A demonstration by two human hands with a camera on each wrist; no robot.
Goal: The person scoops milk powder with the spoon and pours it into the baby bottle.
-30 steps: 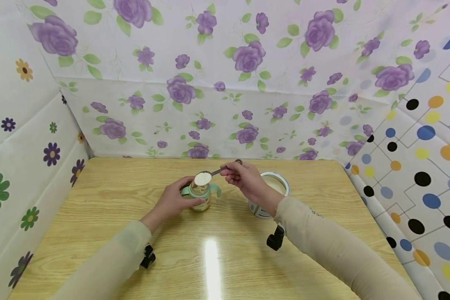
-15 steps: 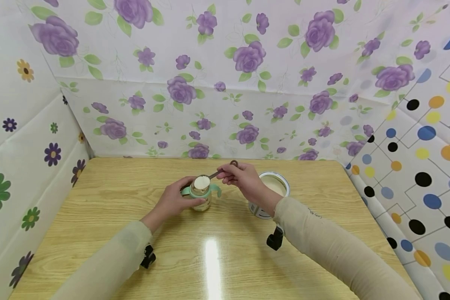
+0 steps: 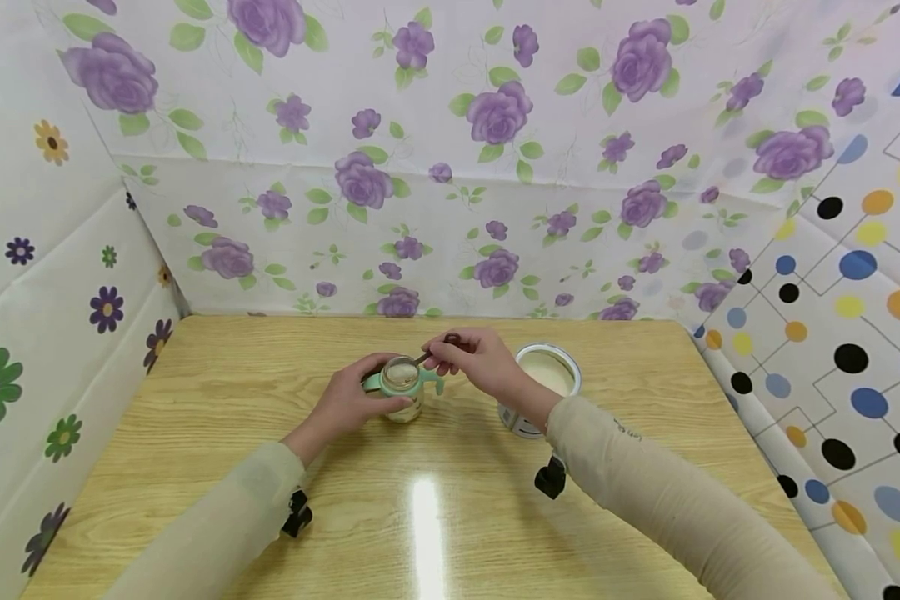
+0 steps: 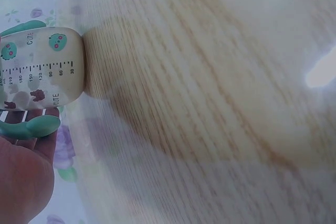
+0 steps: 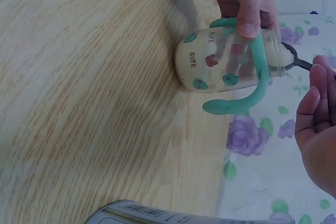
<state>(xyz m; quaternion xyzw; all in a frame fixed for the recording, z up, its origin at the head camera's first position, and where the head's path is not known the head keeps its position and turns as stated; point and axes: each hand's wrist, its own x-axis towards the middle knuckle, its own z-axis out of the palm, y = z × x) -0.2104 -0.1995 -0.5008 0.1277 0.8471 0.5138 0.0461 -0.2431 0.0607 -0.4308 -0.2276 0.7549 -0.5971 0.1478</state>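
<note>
A clear baby bottle (image 3: 405,408) with green handles and printed figures stands upright, its mouth uncovered. My left hand (image 3: 354,393) grips it from the left, thumb in front and fingers behind. In the right wrist view, pale cream contents show in the lower part of the bottle (image 5: 207,65). My right hand (image 3: 480,360) pinches the handle of a dark measuring spoon (image 5: 300,63). The bowl of the spoon is at the bottle's mouth, tipped into it, with white powder there. A measuring scale is printed on the bottle (image 4: 47,69) in the left wrist view.
An uncovered can (image 3: 522,423) of pale powder stands to the right, partly behind my right wrist. The wooden table (image 3: 345,517) meets a flower-printed cloth (image 3: 435,225) at the back. Black wrist cameras hang under both sleeves.
My right hand has moved left and slightly down with the measuring spoon. The heaped powder bowl, earlier above the bottle's mouth, has tipped into it. My left hand and the bottle have stayed put.
</note>
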